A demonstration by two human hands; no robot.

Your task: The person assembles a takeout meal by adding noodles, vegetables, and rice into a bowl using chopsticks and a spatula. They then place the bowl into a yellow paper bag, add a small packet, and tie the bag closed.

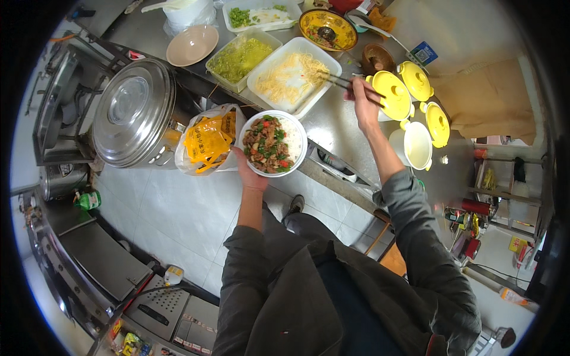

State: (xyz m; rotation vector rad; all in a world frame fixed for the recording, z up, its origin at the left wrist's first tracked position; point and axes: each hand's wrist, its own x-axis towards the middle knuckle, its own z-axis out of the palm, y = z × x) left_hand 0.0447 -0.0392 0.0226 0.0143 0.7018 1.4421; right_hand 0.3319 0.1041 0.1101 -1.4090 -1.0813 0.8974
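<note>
My left hand holds up a white bowl from below, its fingers wrapped under the rim. White rice fills the bowl's right side, and a stir-fry of meat with green and red pieces covers the rest. In my right hand is a pair of dark chopsticks, tips pointing left over a white tray. Pale yellow shreds lie in that tray, and the chopstick tips reach them. Whether the tips pinch any shreds is too small to tell.
Left of the shreds stands a tub of chopped green food. Yellow lidded pots crowd the counter on the right, beside an open pot. A patterned yellow bowl sits behind. A large steel pot and a plastic bag stand left.
</note>
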